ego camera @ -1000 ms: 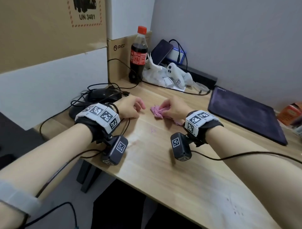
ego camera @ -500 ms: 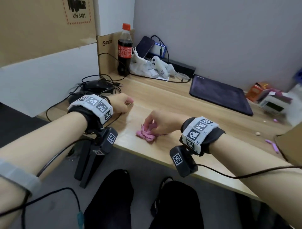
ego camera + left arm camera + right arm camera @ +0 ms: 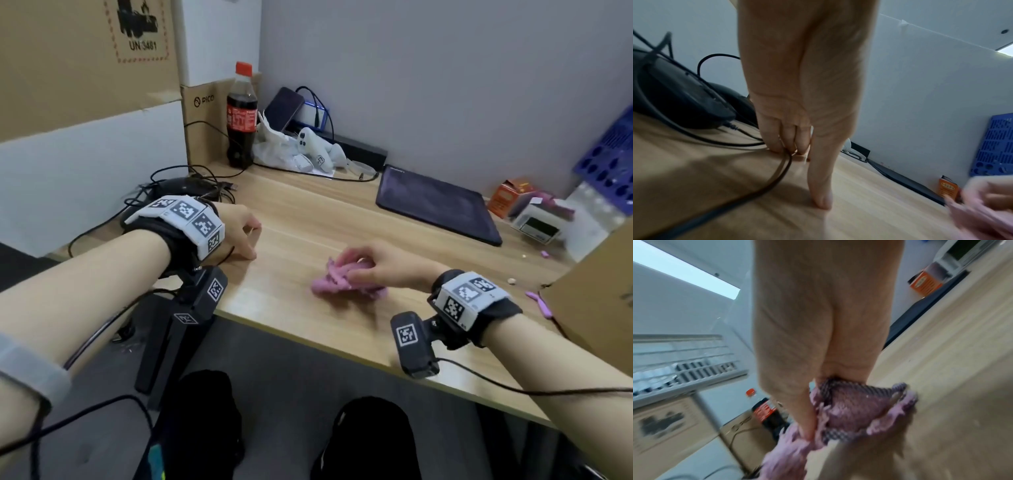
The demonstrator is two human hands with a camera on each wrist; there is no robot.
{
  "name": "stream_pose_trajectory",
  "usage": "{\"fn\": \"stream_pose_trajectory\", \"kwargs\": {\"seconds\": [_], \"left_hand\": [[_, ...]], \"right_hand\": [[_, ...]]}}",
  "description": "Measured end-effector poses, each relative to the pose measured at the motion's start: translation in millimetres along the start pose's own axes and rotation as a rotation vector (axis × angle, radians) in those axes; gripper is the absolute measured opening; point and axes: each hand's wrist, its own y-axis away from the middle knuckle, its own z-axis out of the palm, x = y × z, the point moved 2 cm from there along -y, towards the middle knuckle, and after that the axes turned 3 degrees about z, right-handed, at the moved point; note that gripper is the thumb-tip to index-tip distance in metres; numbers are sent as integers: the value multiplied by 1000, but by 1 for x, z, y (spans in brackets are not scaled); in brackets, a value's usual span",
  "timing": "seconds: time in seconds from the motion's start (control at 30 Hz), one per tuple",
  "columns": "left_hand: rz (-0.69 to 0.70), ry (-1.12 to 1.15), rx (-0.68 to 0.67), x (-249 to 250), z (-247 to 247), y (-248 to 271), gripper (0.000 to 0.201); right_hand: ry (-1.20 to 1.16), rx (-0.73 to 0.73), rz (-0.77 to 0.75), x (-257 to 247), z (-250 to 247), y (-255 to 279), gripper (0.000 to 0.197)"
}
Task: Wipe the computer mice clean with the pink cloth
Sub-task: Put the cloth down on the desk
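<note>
My right hand [image 3: 363, 270] [image 3: 813, 423] grips the crumpled pink cloth [image 3: 325, 282] [image 3: 849, 410] and holds it down on the wooden desk [image 3: 308, 219] near the front edge. The cloth [image 3: 982, 216] shows as a blur in the left wrist view. My left hand [image 3: 245, 236] [image 3: 807, 170] rests on the desk to the left, thumb tip down and fingers curled over a black mouse cable [image 3: 777, 177]. Two black mice [image 3: 680, 97] lie in tangled cables just beyond that hand. One mouse [image 3: 185, 186] shows in the head view; the wristband hides the other.
A cola bottle [image 3: 241, 113], a white controller [image 3: 315, 144] and a cardboard box stand at the back. A dark mouse pad [image 3: 435, 202] lies at back right, with an orange carton [image 3: 510, 197] and a blue rack [image 3: 613, 154] beyond. A cardboard box [image 3: 599, 284] crowds the right edge.
My right hand has dragged the pink cloth away from the left hand, toward the front edge and to the right. The left hand has stayed by the mice. My head has turned right.
</note>
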Motion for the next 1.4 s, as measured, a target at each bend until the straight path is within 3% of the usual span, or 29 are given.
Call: {"fn": "stream_pose_trajectory", "kwargs": {"seconds": [0.1,0.2,0.3,0.37,0.43,0.5,0.67,0.83,1.07,1.2,1.3,1.4], "left_hand": [[-21,-38,-26,3,-6,-8,55],[-49,-57,-57,6,-10,-13,69],[-74,-58,-89,6,-13,-14,73],[-87,-56,-90,4,-11,-15,81],[-92,-51,-82,1,-9,-16,93],[-91,-58,-75,-2,-8,-18,98],[-99,-88,-94,-5,-7,-21,102],[-108,-106,-104,-2,-6,-21,100],[-110,-98,-115,-3,-9,-20,120],[-111,-114,-101,0,-9,-18,102],[-108,-103,-107,0,-8,-20,87],[-108,-115,-101,0,-8,-22,87]], "right_hand": [[-95,225,149,31,-27,-16,31],[-95,550,252,61,-56,-27,39],[-22,684,363,85,-80,-42,42],[28,630,408,91,-85,-56,35],[165,431,422,84,-78,-70,27],[333,215,408,65,-65,-78,38],[405,27,132,4,-30,-78,52],[459,-193,-51,-16,17,-62,58],[294,-321,-322,-24,53,0,52],[152,-235,-424,-18,65,22,52],[73,-277,-468,-14,72,30,45],[22,-244,-457,-11,55,29,48]]}}
